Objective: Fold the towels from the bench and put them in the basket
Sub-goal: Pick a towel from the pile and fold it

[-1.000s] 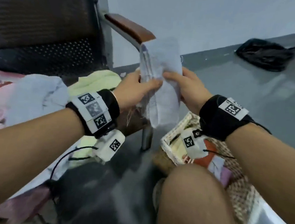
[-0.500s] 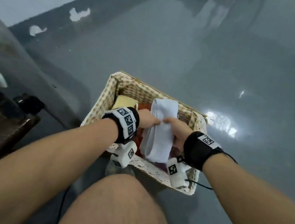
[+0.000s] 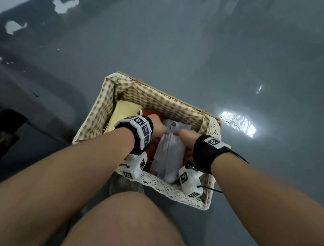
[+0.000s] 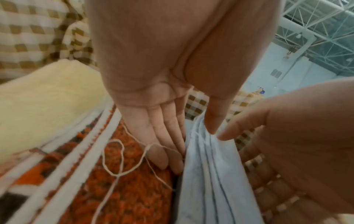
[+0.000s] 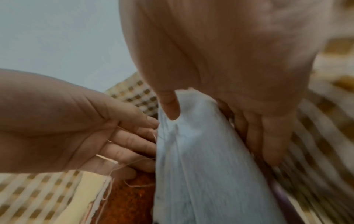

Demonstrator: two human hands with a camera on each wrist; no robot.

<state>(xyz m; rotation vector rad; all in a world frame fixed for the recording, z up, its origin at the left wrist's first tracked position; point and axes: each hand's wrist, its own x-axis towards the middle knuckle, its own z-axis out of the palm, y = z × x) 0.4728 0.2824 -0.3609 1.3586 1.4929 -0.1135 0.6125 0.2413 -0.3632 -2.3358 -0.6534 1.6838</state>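
A wicker basket [image 3: 160, 93] with a checked lining stands on the floor in front of my knee. Both hands are inside it, on either side of a folded white towel [image 3: 171, 155] standing on edge in the right half. My left hand [image 3: 159, 129] lays straight fingers [image 4: 168, 145] flat against the towel's left face, its thumb tip on the top edge. My right hand [image 3: 187, 137] pinches the towel [image 5: 201, 159] between the thumb [image 5: 171, 109] on the near face and fingers [image 5: 268, 144] behind it. A yellow towel [image 3: 123, 113] and an orange patterned towel [image 4: 134, 189] lie to the left.
The grey glossy floor [image 3: 221, 50] surrounds the basket. My bare knee [image 3: 129, 229] is just in front of its near rim. A dark bench foot [image 3: 4, 120] shows at the left edge. A loose thread [image 4: 113, 160] lies over the orange towel.
Both hands carried the white towel from up beside the bench armrest down into the basket. The view swung from the bench to the basket. The towel now sits lower inside it.
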